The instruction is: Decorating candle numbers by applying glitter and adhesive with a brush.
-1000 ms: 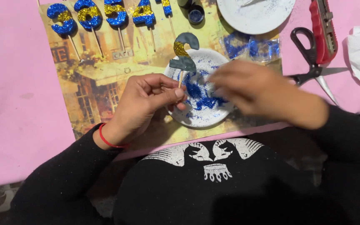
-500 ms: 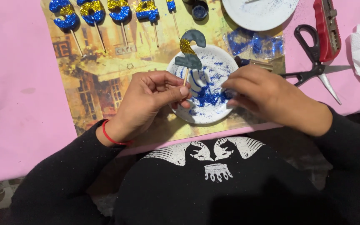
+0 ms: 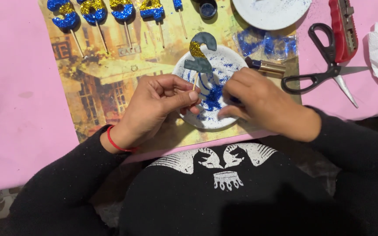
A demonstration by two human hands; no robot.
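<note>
Left hand (image 3: 154, 102) pinches the wooden stick of a grey foam number with gold glitter top (image 3: 201, 54) over the small white glitter-dusted plate (image 3: 232, 59); right hand (image 3: 259, 102) fingertips pressed together in the blue glitter (image 3: 213, 94).

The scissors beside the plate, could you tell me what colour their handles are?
Black handles on the scissors, clearest in the head view.

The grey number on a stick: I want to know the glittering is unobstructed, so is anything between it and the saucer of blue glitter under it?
Nothing visible: the grey number, held by the left hand, hangs directly over the saucer; the right hand reaches into the glitter beside it.
</note>
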